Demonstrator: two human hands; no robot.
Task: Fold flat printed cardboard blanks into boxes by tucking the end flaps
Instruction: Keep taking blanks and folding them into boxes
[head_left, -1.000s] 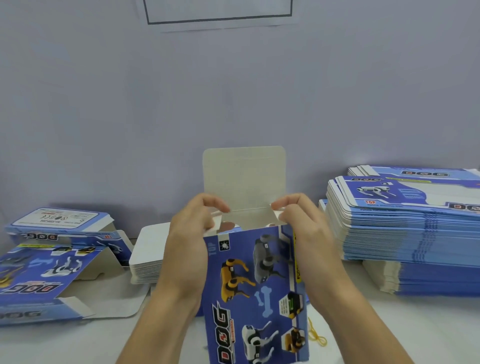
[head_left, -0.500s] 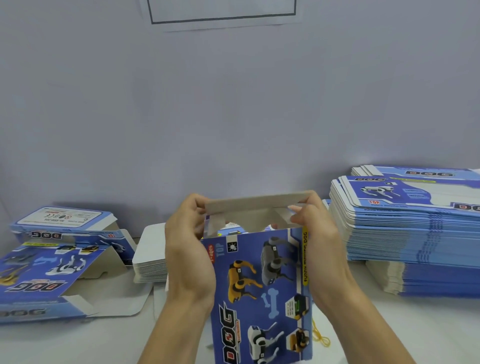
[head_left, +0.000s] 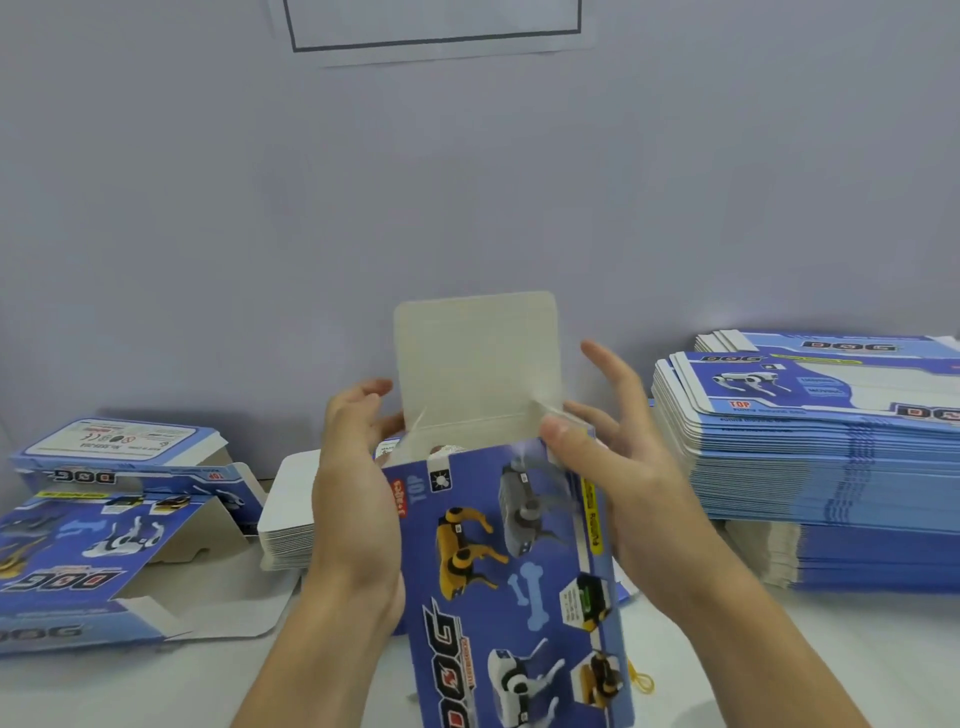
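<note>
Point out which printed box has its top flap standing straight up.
The box between the two hands, dog pictures facing the camera; its plain flap stands upright. The folded boxes at left lie on the table.

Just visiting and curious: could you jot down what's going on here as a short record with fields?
activity: folding a printed box
box: upright, between both hands
top flap: standing open, not tucked
left hand: against the box's left side
right hand: fingers spread, thumb at the box's top right corner
flat blanks: tall stack at right
folded boxes: at left

Blue DOG box (head_left: 514, 582) upright, centre; top flap (head_left: 475, 358) open, vertical. Flat blanks stack (head_left: 810, 447) right.
</note>
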